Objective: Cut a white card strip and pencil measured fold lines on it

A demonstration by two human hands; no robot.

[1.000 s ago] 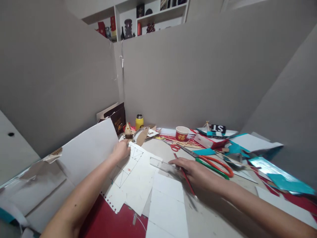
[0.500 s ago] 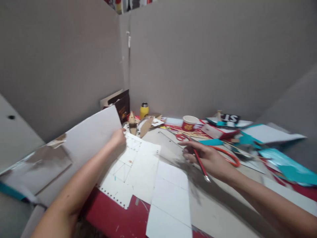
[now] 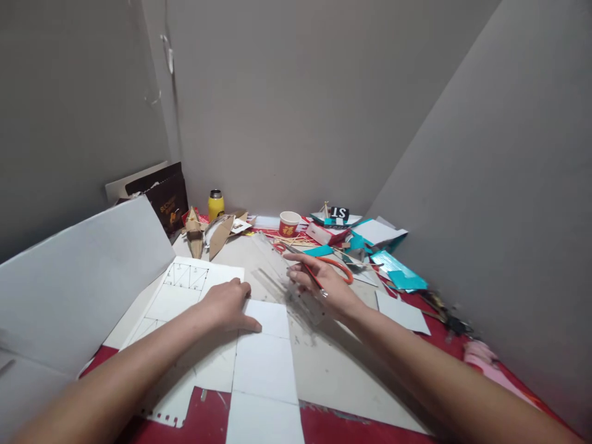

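We have the left hand (image 3: 226, 306) flat, fingers spread and pressing on the white paper sheets (image 3: 261, 357) at the near-middle of the grey worktable (image 3: 337, 376); it grips nothing. The right hand (image 3: 324, 285) has its fingers closed around a thin red pencil (image 3: 311, 279) and seems to also touch a clear plastic ruler (image 3: 282, 280), blurred, so we cannot tell if it is pinched or just pushed. Risks as we judge them: the ruler is slick and see-through, it may skid on the smooth paper; the loose overlapping sheets could shift under the palm; the pencil tip could mark the sheet with the ruled triangle grid (image 3: 185, 283). Orange-handled scissors (image 3: 340, 268) lie just behind the right hand, an easy snag. Materials: matte stiff white card, 1 sheet with a perforated spiral edge near the table's front edge, a big white board (image 3: 78, 277) leaning at the left edge, glossy teal card scraps (image 3: 398, 274) at the right edge, a red paper cup (image 3: 289, 223) and a yellow bottle (image 3: 215, 204) along the far edge, thin wooden sticks beside the cup.
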